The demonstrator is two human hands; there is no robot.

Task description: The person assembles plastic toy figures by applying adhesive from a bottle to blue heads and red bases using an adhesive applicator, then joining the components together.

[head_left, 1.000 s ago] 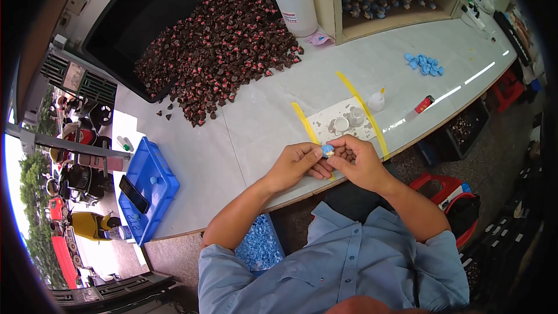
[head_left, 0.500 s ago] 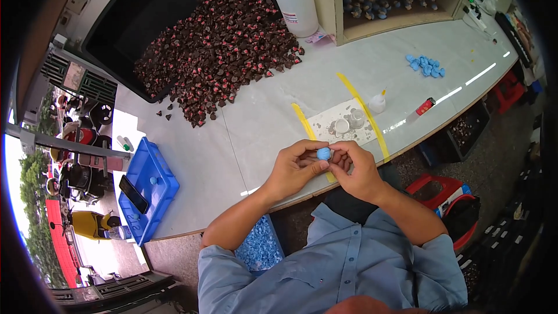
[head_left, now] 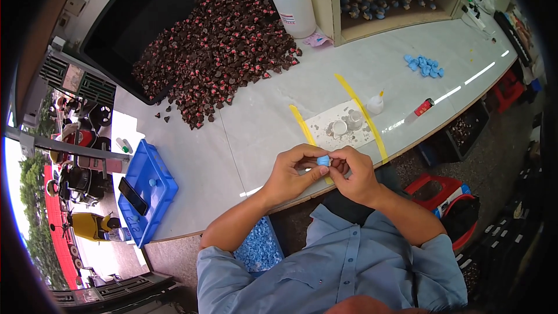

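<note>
One small, rounded blue piece (head_left: 323, 161) sits above the near edge of the bench (head_left: 261, 122), the left hand (head_left: 290, 175) pinching its left side, the right hand (head_left: 357, 178) pinching its right; neither is nearer, and no long axis can be told. Beyond lie one white board (head_left: 318, 121), two yellow tape strips (head_left: 375, 134), two small cups (head_left: 339, 127) and one squeeze bottle (head_left: 375, 104).

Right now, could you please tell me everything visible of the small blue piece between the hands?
The small blue piece is rounded and bright blue, perhaps plastic or rubber, with something pale at its right side. The left hand and the right hand hold it from either side, hiding part of it. It is at the near edge of the grey table; its tilt and finer details are too small to tell.
</note>
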